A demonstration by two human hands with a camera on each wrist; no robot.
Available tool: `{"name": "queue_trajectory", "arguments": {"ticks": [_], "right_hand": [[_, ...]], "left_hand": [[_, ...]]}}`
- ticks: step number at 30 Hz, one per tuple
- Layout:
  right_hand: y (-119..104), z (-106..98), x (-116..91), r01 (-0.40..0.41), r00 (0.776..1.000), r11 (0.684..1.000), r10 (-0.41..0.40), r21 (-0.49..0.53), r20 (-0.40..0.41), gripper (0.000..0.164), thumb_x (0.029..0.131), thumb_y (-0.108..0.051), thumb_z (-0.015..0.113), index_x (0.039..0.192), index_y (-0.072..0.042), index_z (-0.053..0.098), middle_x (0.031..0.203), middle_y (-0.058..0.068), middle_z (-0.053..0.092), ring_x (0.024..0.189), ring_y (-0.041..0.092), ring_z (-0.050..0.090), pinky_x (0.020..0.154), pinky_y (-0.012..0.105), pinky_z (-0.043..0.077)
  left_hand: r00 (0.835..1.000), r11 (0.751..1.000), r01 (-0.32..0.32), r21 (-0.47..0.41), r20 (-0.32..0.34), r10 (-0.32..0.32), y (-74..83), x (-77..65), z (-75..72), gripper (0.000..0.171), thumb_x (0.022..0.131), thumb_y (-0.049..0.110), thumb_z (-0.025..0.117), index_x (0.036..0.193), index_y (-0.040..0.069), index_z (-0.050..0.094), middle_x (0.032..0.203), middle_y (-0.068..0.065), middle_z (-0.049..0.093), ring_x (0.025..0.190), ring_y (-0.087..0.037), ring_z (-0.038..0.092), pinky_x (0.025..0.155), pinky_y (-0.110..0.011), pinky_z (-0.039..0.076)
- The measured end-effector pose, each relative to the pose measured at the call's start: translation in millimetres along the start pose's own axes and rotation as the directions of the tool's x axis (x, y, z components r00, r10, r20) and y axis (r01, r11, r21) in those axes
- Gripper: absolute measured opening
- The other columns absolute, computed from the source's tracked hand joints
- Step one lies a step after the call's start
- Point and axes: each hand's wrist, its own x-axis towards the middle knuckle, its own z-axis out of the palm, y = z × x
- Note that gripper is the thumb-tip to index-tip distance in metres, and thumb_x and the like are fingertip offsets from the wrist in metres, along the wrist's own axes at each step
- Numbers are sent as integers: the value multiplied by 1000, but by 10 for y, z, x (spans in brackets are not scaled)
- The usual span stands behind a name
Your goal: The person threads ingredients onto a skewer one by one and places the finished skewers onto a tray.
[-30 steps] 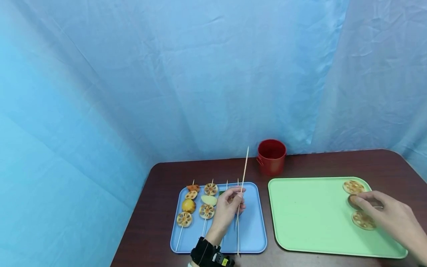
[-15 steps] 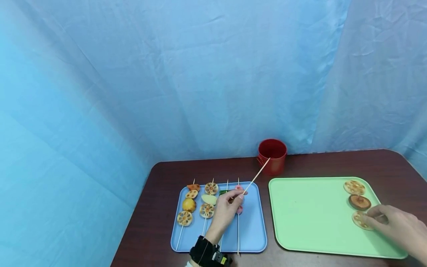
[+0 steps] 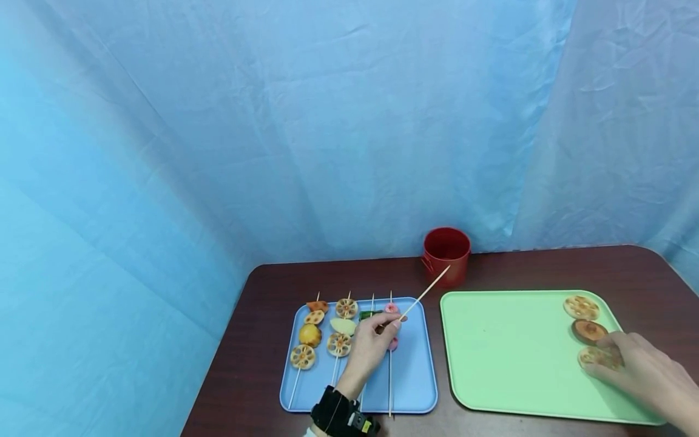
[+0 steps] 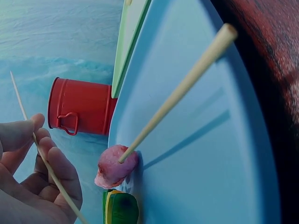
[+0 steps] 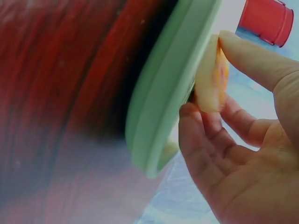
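In the head view my left hand (image 3: 372,343) is over the blue tray (image 3: 413,382), pinching a bare wooden skewer (image 3: 428,287) between thumb and fingers. The skewer's point slants up and right, towards the red cup. My right hand (image 3: 644,367) is at the right side of the green tray (image 3: 508,352). It grips a lotus root slice (image 5: 209,77) by the edges, thumb on one side and fingers on the other. That slice is low at the tray, partly covered by the hand. Just beyond it lie a brown round slice (image 3: 588,332) and another lotus root slice (image 3: 581,307).
A red cup (image 3: 446,261) with a side handle stands behind the trays. Several loaded skewers lie on the blue tray, one with pink pieces (image 4: 117,166) beside a green and yellow piece (image 4: 122,206). A blue curtain (image 3: 349,133) hangs behind the dark table (image 3: 235,376).
My left hand has tipped the skewer from nearly upright to slanting right. My right hand has left the brown slice and come down onto the nearer lotus root slice.
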Motion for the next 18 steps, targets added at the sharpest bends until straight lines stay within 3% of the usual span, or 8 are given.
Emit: {"name": "queue_trajectory", "arguments": {"ticks": [6,10,15,18], "right_hand": [[-25,-13,32,22,998,999,-23,27,56,46,86,-41,83,95,1,69,82,4,54,74,20,47,57,39,38],[-81,-56,28,-13,993,998,5,61,120,40,93,-47,75,93,-8,68,80,0,57,72,19,52,60,39,40],[-167,-85,34,-44,993,996,35,83,111,45,96,-50,70,98,-5,64,80,0,59,69,16,51,59,36,38],[-229,-125,75,-46,994,993,35,108,103,58,96,-55,67,111,1,65,92,11,69,79,27,63,61,40,45]], "left_hand": [[1000,1000,-17,-8,5,17,-5,0,-9,17,100,24,69,111,18,81,91,8,68,79,-7,57,68,-25,45],[999,999,-36,-10,12,36,-1,0,-14,17,101,23,68,112,17,81,88,7,67,77,-7,56,66,-25,45],[999,999,-40,-30,29,40,-12,-6,-9,17,101,22,68,111,15,80,88,1,69,76,-8,60,64,-22,47],[998,999,-38,-37,49,40,-23,-15,-6,17,101,21,68,111,14,80,86,0,68,75,-8,60,63,-22,47]]}}
